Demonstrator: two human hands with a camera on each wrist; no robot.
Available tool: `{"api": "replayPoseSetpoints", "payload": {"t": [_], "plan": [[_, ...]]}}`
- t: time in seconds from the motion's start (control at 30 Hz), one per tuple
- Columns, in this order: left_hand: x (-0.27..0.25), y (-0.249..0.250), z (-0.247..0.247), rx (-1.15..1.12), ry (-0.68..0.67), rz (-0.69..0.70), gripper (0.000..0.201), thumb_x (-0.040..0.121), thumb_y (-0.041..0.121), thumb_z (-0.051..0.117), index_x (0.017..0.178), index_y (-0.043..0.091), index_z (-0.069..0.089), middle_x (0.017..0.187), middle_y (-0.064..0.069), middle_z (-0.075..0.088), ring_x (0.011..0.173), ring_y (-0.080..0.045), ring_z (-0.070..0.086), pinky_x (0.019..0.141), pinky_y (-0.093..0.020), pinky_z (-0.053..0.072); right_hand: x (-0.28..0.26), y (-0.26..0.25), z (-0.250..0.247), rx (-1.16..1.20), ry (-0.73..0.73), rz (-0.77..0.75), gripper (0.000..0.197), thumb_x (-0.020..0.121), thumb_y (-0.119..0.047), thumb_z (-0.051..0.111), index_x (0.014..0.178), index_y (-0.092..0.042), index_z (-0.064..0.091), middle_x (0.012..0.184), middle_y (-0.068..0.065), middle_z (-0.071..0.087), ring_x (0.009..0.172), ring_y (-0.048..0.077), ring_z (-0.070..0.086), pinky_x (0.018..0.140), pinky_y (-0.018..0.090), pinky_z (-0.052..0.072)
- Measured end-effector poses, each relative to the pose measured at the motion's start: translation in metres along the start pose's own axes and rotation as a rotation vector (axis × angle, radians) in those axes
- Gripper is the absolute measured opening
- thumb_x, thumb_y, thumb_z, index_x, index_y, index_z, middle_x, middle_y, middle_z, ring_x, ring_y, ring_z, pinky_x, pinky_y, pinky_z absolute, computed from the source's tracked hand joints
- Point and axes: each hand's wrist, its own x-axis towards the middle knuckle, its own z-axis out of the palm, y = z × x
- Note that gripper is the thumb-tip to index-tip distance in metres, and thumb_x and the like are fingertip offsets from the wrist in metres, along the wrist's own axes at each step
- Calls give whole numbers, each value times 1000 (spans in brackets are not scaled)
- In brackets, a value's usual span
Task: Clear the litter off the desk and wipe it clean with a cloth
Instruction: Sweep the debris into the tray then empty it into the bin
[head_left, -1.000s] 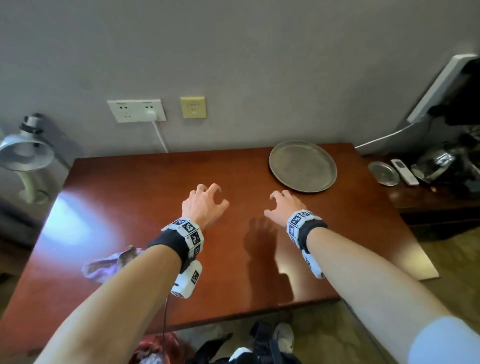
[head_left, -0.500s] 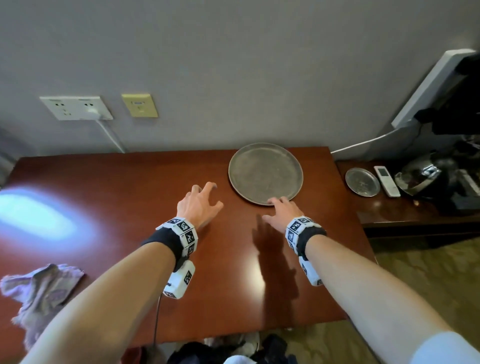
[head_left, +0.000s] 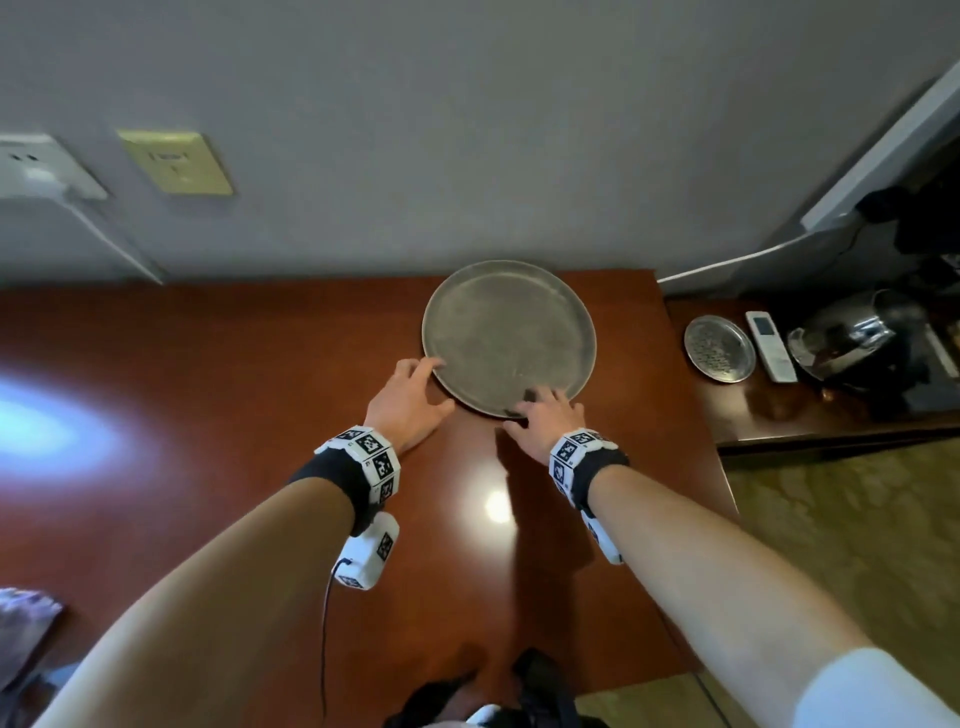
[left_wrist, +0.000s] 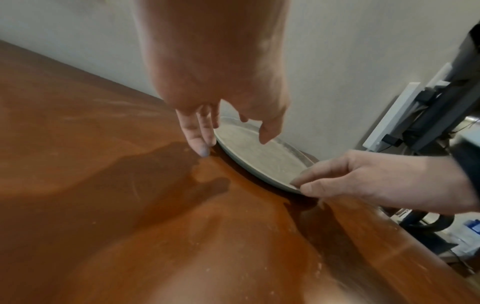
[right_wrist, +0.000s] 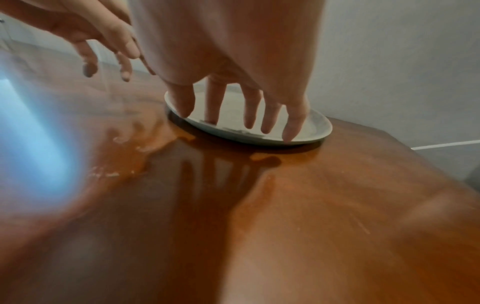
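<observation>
Landmark: round metal tray, lying flat on the reddish-brown desk at its far right corner, close to the wall.
Left hand: at the tray's near-left rim, fingers spread and extended; fingertips reach down beside the rim onto the desk, thumb above the tray. Grasps nothing; whether it touches the rim cannot be told.
Right hand: at the tray's near rim, fingers straight and splayed, fingertips resting on the rim and inner surface. Not curled around it.
Cloth: crumpled, pale purple, far left of the tray near the desk's front edge; cut off by the frame border.
Desk surface: a bright glare patch well left of the tray hides the finish there; faint pale streaks show in the wrist views.
Right of tray: lower side shelf with a small metal dish, a white remote and a shiny dark object, too blurred to identify.
Wall left of tray: yellow plate; white socket, partly cut off.
</observation>
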Motion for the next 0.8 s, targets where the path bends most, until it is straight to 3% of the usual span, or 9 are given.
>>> {"api": "replayPoseSetpoints", "payload": {"t": [0.3,0.4,0.47,0.53,0.67,0.8], "plan": [[42,-1,10,31,15,-4,66,89,42,66,145,27,35,158,-2,15,142,-24,25,106,-49,44,6,20,1,-50,31,109,58,95,-62,34,117,-21,69,140,7,44,131,28,34,110,52,28],[54,1,12,-47,7,15,68,88,34,70,146,25,38,160,-2,12,145,-25,16,115,-47,34,9,31,-1,39,84,247,54,94,-56,46,131,-17,53,151,12,26,140,31,24,112,52,28],[61,2,14,-86,-21,20,73,86,29,72,149,25,36,162,-2,8,147,-26,8,120,-47,23,14,35,-3,177,67,352,65,91,-50,57,142,-16,36,159,14,6,146,34,9,115,53,22],[68,4,17,-89,-64,-8,78,86,23,74,152,25,31,163,-3,2,149,-26,2,122,-47,18,19,35,-8,315,54,425,73,89,-44,64,147,-16,27,160,14,-4,147,35,3,116,54,21],[75,3,20,-44,-113,-46,82,84,5,67,154,22,27,163,-9,-2,147,-33,3,120,-49,22,30,31,-16,597,93,524,76,87,-34,69,148,-16,27,159,14,5,145,34,12,115,51,24],[71,-1,22,-10,-136,-22,79,82,-4,56,152,19,28,160,-10,3,141,-34,13,119,-46,25,38,27,-21,683,132,621,77,85,-30,71,147,-18,27,149,15,22,137,33,23,109,48,31]]}}
